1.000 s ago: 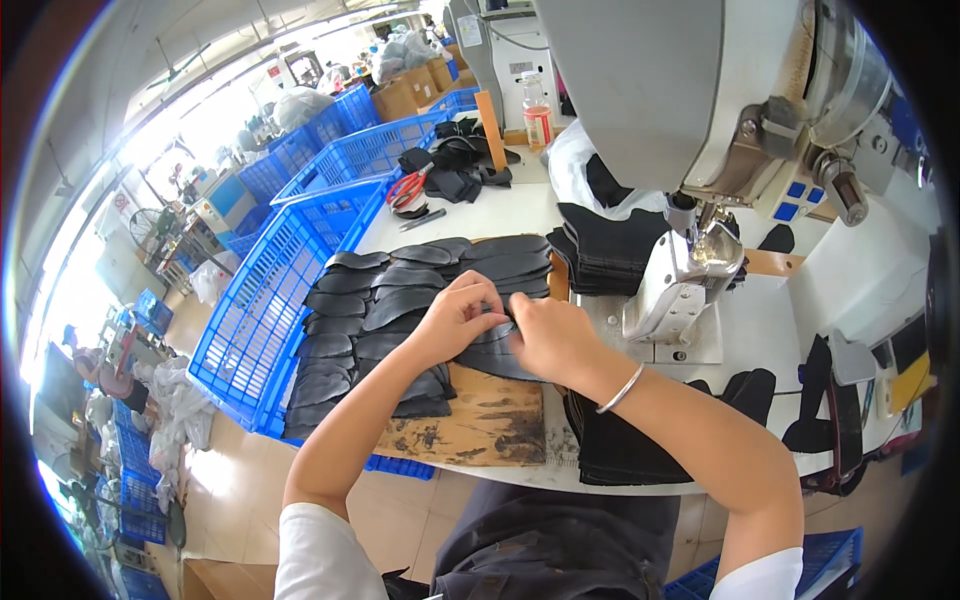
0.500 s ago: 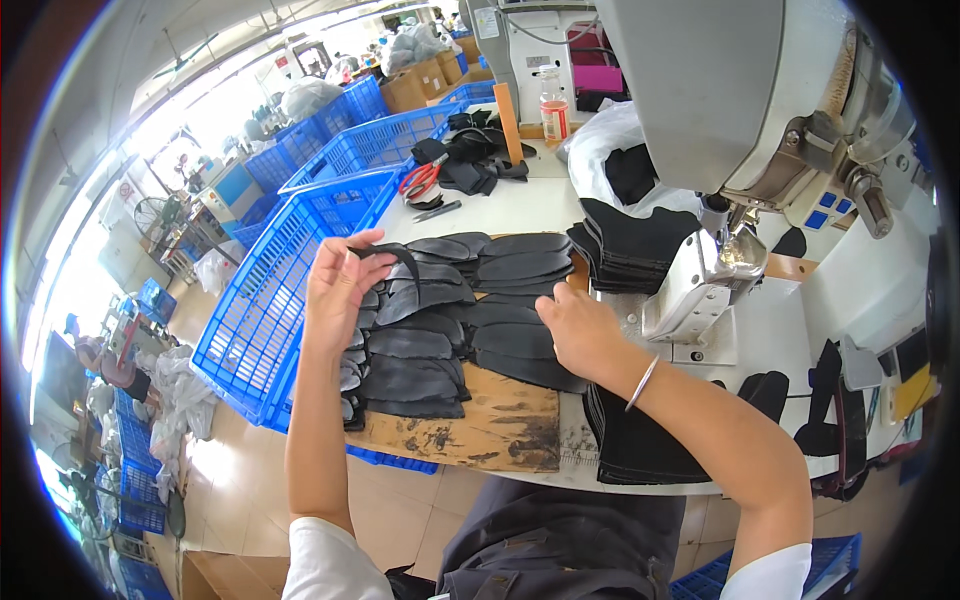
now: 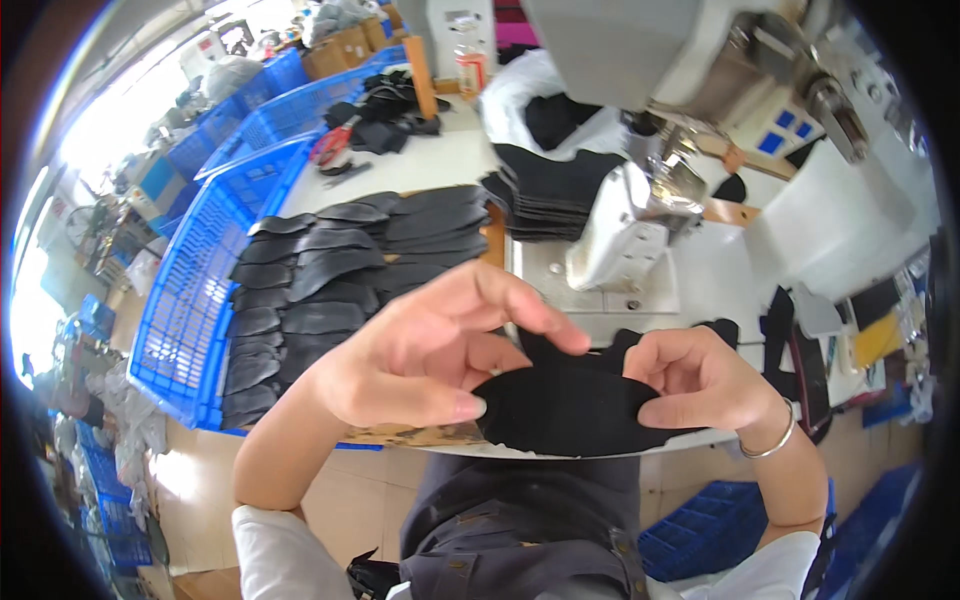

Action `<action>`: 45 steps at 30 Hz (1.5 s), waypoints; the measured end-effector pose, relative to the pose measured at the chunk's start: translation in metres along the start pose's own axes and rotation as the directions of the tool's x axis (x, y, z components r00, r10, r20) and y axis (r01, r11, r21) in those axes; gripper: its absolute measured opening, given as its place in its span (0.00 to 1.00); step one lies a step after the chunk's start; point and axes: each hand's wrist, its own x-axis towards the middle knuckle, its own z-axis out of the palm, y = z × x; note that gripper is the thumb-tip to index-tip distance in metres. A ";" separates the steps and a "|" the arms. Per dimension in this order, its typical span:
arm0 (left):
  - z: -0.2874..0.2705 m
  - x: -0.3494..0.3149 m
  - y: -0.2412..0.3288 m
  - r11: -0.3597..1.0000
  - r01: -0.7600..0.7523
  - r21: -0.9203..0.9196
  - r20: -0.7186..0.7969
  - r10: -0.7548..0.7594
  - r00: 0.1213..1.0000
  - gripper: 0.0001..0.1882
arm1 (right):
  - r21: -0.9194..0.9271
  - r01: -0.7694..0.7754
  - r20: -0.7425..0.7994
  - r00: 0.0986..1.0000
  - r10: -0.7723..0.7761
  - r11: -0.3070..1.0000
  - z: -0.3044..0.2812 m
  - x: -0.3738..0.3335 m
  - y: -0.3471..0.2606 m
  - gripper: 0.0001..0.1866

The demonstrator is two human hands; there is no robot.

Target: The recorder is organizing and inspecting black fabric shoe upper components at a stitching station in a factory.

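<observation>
A black oval fabric piece [image 3: 565, 412] is held up in front of me, near the table's front edge. My right hand [image 3: 705, 380] pinches its right end between thumb and fingers. At its left end, my left hand [image 3: 425, 350] has the thumb on the edge, with other fingers behind and the forefinger stretched over the top. Left of my hands, rows of overlapping dark grey oval pieces [image 3: 325, 318] lie on a wooden board [image 3: 420, 436]. A stack of black cut pieces [image 3: 550, 200] lies beyond my hands, beside the sewing machine [image 3: 620, 225].
A blue plastic crate [image 3: 180, 310] stands along the table's left side. Red-handled scissors [image 3: 332, 145] and black scraps [image 3: 385, 110] lie at the back left. Behind the stack are a white plastic bag [image 3: 510, 95] and a bottle [image 3: 469, 65].
My left hand has come from the rows of grey pieces to the front middle. My right hand has moved nearer and right. Both are now at the black fabric piece. The view has shifted right.
</observation>
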 end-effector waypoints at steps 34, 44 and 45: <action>0.048 0.047 -0.094 0.388 0.240 0.890 -0.181 -0.182 0.966 0.23 | -0.686 -0.283 -0.441 0.894 -0.074 0.670 -0.010 -0.049 0.031 0.22; 0.049 0.049 -0.093 0.362 0.235 0.902 -0.177 -0.187 0.966 0.21 | -0.709 -0.282 -0.440 0.893 -0.093 0.646 -0.010 -0.048 0.034 0.23; 0.049 0.049 -0.092 0.342 0.255 0.905 -0.189 -0.214 0.958 0.21 | -0.732 -0.248 -0.422 0.896 -0.137 0.634 -0.010 -0.047 0.035 0.22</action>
